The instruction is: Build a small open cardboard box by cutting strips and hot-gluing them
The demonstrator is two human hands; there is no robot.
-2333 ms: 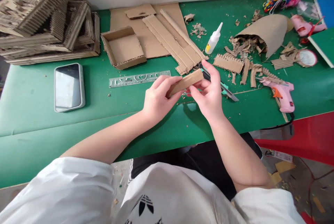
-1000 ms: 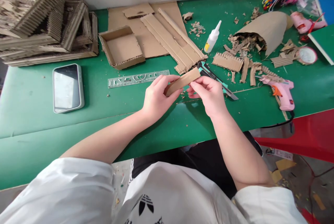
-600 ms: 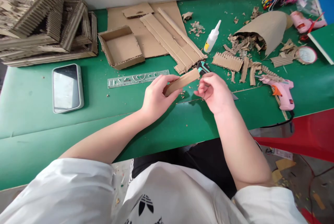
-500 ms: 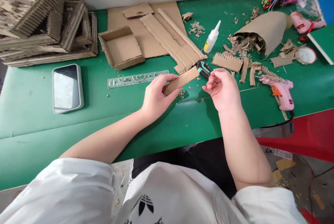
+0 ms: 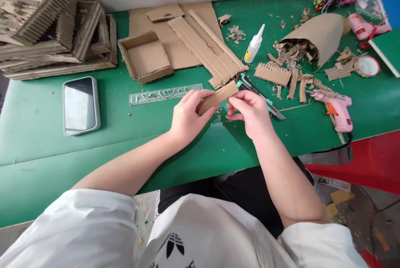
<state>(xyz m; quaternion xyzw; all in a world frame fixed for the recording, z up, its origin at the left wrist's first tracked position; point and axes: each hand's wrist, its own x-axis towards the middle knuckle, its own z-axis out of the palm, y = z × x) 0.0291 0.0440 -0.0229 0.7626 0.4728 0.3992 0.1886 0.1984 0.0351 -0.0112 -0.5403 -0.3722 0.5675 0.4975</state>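
Note:
My left hand (image 5: pixel 189 114) is closed around one end of a narrow cardboard strip (image 5: pixel 221 94), thumb below and fingers above. At the strip's other end, my right hand (image 5: pixel 251 112) pinches its lower right corner between thumb and fingers; the exact contact is partly hidden. Just behind my right hand, a green and black utility knife (image 5: pixel 261 95) lies on the table with its blade pointing right. Beyond the strip rest longer flat cardboard pieces (image 5: pixel 208 49). A clear plastic ruler (image 5: pixel 150 98) lies to the left of my left hand.
A phone (image 5: pixel 80 105), a shallow cardboard box (image 5: pixel 146 58) and stacked corrugated frames (image 5: pixel 62 47) occupy the left. A white glue bottle (image 5: pixel 253 47) stands at the back. To the right are cardboard scraps (image 5: pixel 273 73), a cardboard cone (image 5: pixel 325 35) and a pink glue gun (image 5: pixel 340 110).
My right hand has moved left onto the strip's end, revealing more of the utility knife lying on the table. My left hand keeps its hold on the strip, almost unmoved.

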